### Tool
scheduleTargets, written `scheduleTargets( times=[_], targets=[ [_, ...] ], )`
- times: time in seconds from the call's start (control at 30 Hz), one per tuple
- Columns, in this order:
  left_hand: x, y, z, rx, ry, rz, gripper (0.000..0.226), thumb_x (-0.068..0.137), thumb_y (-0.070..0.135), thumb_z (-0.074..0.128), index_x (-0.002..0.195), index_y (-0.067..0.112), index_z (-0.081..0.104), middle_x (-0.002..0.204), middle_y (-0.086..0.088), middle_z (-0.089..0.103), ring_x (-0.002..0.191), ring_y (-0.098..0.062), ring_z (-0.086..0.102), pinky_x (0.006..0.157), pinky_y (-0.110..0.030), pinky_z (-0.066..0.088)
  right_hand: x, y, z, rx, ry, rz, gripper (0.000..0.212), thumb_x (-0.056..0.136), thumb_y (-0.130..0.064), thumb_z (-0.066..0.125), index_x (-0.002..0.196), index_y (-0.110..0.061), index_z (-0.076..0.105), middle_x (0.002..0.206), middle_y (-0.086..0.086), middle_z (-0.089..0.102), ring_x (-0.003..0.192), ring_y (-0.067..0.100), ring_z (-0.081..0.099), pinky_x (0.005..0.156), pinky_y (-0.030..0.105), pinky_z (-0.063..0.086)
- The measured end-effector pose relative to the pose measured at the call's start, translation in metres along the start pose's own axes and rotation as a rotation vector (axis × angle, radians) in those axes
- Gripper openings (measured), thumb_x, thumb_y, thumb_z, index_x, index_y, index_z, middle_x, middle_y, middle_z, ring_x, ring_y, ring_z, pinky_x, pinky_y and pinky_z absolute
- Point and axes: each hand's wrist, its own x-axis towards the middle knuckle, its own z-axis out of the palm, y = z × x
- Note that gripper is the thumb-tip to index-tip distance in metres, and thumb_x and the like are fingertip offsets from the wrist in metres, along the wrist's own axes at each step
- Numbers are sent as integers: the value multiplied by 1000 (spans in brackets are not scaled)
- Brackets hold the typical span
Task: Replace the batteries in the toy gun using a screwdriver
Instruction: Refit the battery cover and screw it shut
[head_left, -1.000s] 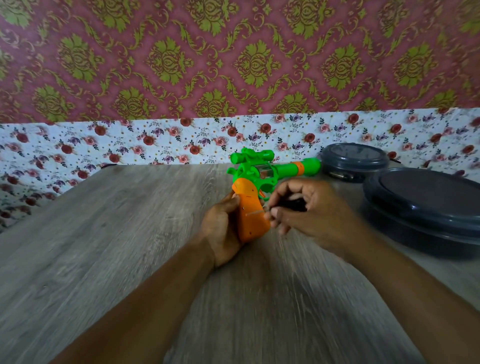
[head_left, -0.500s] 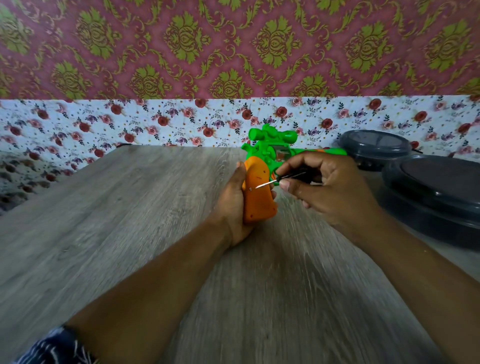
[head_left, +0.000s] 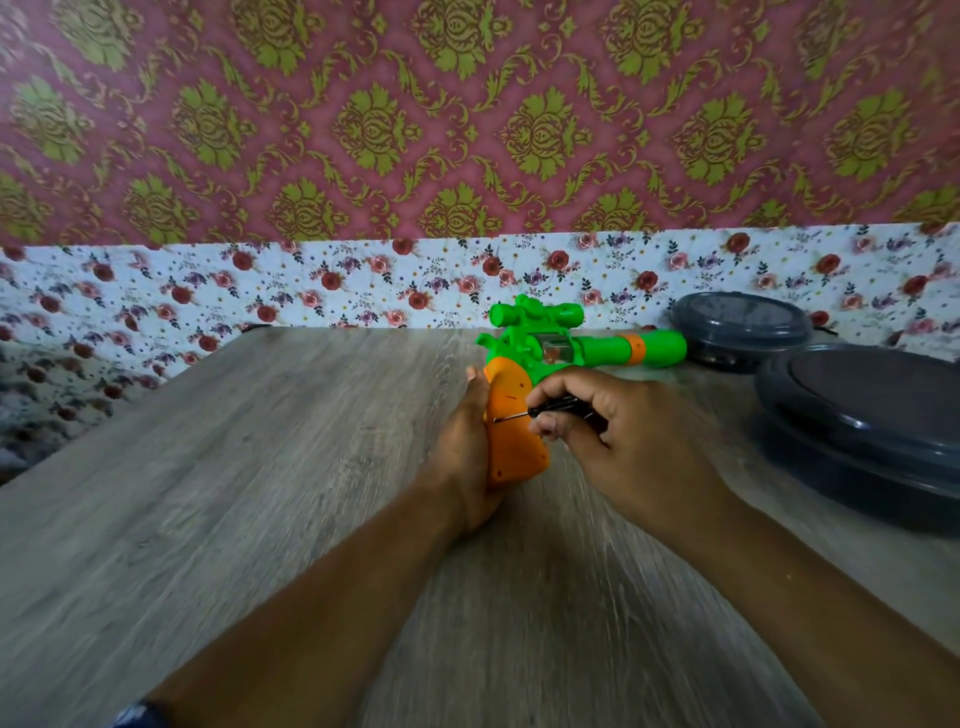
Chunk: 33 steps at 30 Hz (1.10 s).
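Looking down from the head view, the toy gun (head_left: 524, 410) stands over the middle of the wooden counter (head_left: 260, 493), orange handle down and green barrel pointing right toward the far edge. The left hand (head_left: 462, 457) wraps the back of the handle, its grip clenched around it; the right hand (head_left: 613, 431) pinches a small dark screwdriver (head_left: 540, 410), whose thin shaft meets the orange side panel, where the battery cover screw probably sits.

The gun looks like hollow moulded plastic: light, stiff, smooth enough to twist under turning force, and likely to crack at its thin parts if squeezed hard. The thick handle is the sound place to hold, as the left hand does, leaving the barrel and scope alone. The screwdriver tip is fine and could skid off the screw and scratch the panel.

To the right, two dark round lidded containers (head_left: 857, 415) sit near the barrel tip and the right wrist, crowding that side. Left and toward the person, bare counter lies open; the floral wall (head_left: 311, 291) closes off the far edge.
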Motion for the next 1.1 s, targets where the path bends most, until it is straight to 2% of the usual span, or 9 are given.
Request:
scheduleTargets(
  times=[0.13, 0.23, 0.33, 0.4, 0.6, 0.83, 0.93, 1.0, 1.1],
  targets=[
    [-1, 1, 0, -5, -11, -14, 48, 97, 51, 28, 95, 16, 60, 72, -5, 73, 78, -21, 63, 85, -36, 47, 1, 0, 0, -12, 3, -4, 14, 79, -18, 57, 87, -17, 69, 74, -8, 70, 77, 1, 63, 63, 9, 44],
    [0, 0, -1, 14, -16, -8, 48, 96, 51, 28, 97, 16, 60, 72, -5, 74, 79, -21, 64, 89, -37, 47, 0, 1, 0, -35, -18, -2, 12, 83, -9, 59, 88, -16, 68, 74, -8, 69, 66, -12, 58, 59, 4, 40],
    [0, -1, -2, 36, -16, -2, 52, 95, 53, 29, 116, 14, 56, 88, -9, 72, 82, -21, 66, 90, -39, 48, -1, 1, 0, -58, -48, 5, 15, 85, -5, 60, 90, -17, 67, 77, -7, 70, 66, -16, 57, 60, 3, 40],
    [0, -1, -3, 38, -27, -1, 53, 95, 54, 28, 121, 15, 53, 95, -10, 69, 84, -21, 66, 90, -39, 48, -1, 0, 0, -68, -53, -6, 15, 85, -6, 60, 90, -17, 67, 79, -6, 70, 66, -16, 56, 61, 3, 40],
    [4, -3, -5, 55, -41, 6, 51, 95, 54, 26, 102, 16, 60, 75, -5, 75, 78, -18, 68, 90, -36, 47, -1, 1, -2, -82, -36, -1, 16, 85, -4, 59, 90, -17, 67, 79, -3, 72, 68, -15, 57, 58, 4, 40],
    [4, -4, -5, 58, -45, 6, 51, 95, 54, 26, 102, 17, 60, 77, -4, 75, 84, -20, 67, 94, -38, 45, -1, 0, -2, -95, -54, -20, 16, 85, -3, 58, 90, -15, 67, 76, -10, 65, 66, -25, 52, 59, 0, 37],
    [6, -5, -7, 68, -46, 2, 51, 95, 54, 27, 100, 17, 62, 79, -4, 75, 86, -20, 67, 96, -40, 45, -1, 0, -2, -102, -53, -21, 16, 85, -3, 59, 89, -15, 66, 74, -9, 65, 66, -24, 53, 58, 0, 37],
    [6, -5, -7, 72, -49, -3, 54, 94, 55, 28, 109, 15, 61, 86, -6, 75, 89, -21, 67, 97, -44, 44, -1, 0, -2, -112, -51, -18, 15, 85, -4, 59, 89, -16, 66, 75, -8, 66, 67, -22, 54, 58, 0, 37],
    [3, -4, -6, 101, -65, 5, 58, 94, 56, 27, 122, 14, 55, 99, -10, 71, 94, -23, 66, 100, -46, 43, -1, 0, -2, -127, -42, -27, 11, 85, -10, 60, 90, -19, 65, 77, -6, 70, 72, -5, 61, 61, 10, 43]
  ],
)
